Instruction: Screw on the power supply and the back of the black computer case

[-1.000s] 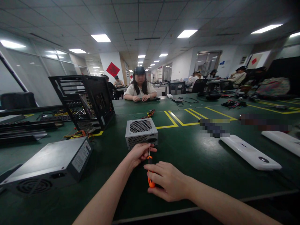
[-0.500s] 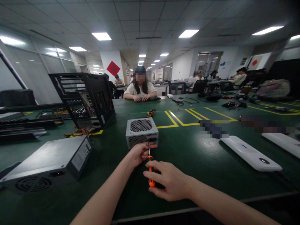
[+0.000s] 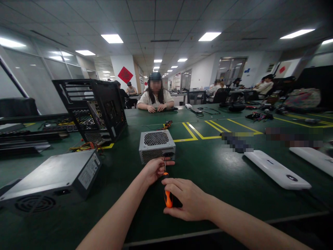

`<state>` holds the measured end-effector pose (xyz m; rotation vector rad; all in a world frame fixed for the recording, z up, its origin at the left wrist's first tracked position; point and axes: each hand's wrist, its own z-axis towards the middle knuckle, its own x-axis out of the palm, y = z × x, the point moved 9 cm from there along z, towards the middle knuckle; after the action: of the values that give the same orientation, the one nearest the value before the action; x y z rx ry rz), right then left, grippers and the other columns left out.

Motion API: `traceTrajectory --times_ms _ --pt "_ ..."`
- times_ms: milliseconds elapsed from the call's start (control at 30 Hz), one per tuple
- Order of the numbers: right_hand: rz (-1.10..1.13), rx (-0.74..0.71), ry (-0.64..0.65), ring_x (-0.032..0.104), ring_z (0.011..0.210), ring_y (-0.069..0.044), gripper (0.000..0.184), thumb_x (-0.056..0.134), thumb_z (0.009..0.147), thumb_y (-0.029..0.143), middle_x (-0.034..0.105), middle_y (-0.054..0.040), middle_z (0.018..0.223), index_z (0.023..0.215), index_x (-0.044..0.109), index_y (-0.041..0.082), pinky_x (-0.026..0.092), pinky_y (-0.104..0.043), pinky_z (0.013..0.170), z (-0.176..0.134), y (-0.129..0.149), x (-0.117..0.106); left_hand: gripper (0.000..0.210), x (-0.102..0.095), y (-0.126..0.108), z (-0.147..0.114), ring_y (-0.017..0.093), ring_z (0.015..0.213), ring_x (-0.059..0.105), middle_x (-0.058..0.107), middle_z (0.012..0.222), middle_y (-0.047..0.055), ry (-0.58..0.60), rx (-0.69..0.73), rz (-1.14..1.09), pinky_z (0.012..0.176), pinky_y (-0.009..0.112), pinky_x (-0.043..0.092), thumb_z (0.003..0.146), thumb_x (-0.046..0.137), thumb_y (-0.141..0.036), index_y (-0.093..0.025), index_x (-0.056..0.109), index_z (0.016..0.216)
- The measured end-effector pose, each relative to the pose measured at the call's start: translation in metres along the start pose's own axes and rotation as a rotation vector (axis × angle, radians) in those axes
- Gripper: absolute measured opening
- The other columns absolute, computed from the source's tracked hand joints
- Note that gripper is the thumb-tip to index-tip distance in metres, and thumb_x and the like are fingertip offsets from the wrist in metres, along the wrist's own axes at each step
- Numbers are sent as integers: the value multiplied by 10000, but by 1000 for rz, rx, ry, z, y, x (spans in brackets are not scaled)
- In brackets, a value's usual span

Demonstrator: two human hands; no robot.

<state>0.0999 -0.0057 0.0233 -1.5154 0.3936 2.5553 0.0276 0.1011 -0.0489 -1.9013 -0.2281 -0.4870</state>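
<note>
My right hand grips the orange and black handle of a screwdriver just above the green table. The thin shaft points away from me toward a silver power supply unit with a perforated top. My left hand pinches the shaft near its tip, right in front of the unit's near face. Whether the tip touches the unit cannot be told.
A larger grey power supply lies at the near left. An open black computer case stands behind it with loose wires. White flat panels lie at the right. A person sits across the table; others work farther back.
The screwdriver and both hands have edged slightly forward toward the silver unit, and my right hand has turned a little on the handle. The view has shifted a little.
</note>
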Motion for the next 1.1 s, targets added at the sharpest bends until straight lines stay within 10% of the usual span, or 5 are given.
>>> traceTrajectory --times_ms 1100 --pt "-20 -31 52 510 918 -183 401 505 773 461 523 -97 1069 1020 504 145 407 -310 780 4 3 4 84 2 -5 -1 -36 357 185 616 975 189 33 70 -48 306 106 145 727 511 -67 -69 523 810"
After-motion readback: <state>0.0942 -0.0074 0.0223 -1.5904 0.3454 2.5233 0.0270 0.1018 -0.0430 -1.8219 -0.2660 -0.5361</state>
